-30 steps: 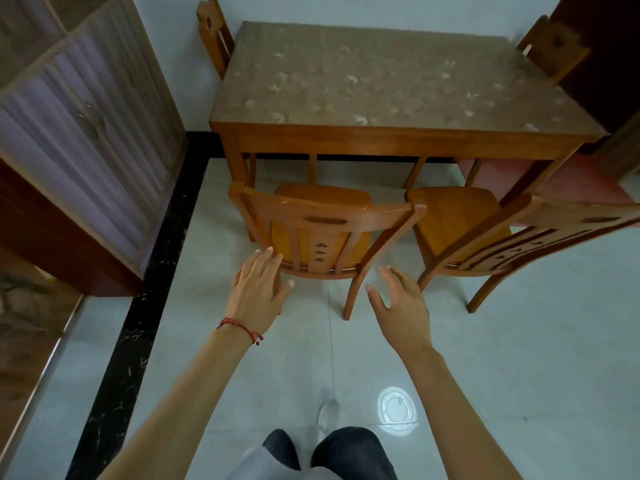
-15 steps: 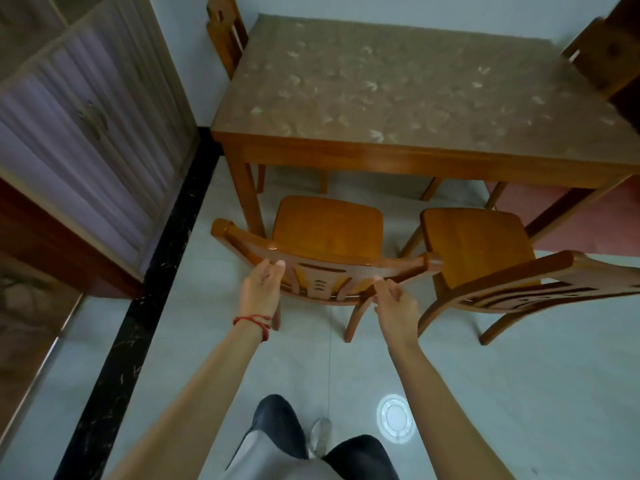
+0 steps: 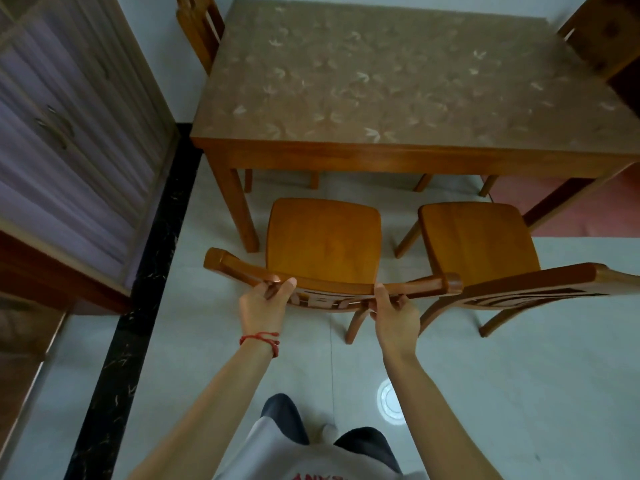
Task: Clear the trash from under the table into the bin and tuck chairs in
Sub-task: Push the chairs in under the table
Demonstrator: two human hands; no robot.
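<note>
A wooden chair (image 3: 323,244) stands in front of the wooden table (image 3: 398,157), its seat just outside the table's near edge, beside the left front leg. My left hand (image 3: 265,304) grips the top rail of its backrest on the left. My right hand (image 3: 393,315) grips the same rail on the right. A second wooden chair (image 3: 478,237) stands to the right, also pulled out, its backrest angled toward me. No trash and no bin show in the view.
A tall cabinet (image 3: 76,133) with striped doors fills the left side, behind a black floor strip (image 3: 138,289). Two more chair backs rise at the table's far left (image 3: 199,26) and far right (image 3: 602,32). A round light reflection (image 3: 391,403) lies on the grey floor by my legs.
Both hands went from hovering open behind the left chair to closing on its backrest rail. The view has moved closer to the table and now looks down more steeply.
</note>
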